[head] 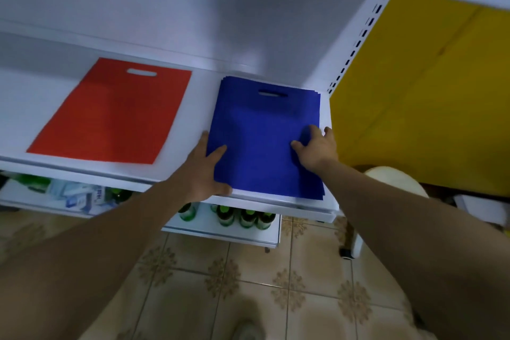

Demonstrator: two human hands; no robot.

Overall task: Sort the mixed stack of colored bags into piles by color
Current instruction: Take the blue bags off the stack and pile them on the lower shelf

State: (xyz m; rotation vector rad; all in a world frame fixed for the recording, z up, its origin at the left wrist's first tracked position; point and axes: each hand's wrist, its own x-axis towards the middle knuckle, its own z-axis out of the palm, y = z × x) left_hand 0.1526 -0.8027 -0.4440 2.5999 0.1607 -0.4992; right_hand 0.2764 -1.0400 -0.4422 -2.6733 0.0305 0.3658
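A stack of blue bags with cut-out handles lies on the right part of the white shelf. One red bag lies flat on the left part of the same shelf. My left hand rests on the stack's near left corner with fingers fairly straight, one finger on the blue fabric. My right hand is at the stack's right edge, its fingers curled and pinching the top blue bag, whose fabric bunches slightly there.
A yellow panel stands to the right of the shelf's slotted upright. Green bottles and packets sit on lower shelves. A white stool stands at the right, on a tiled floor.
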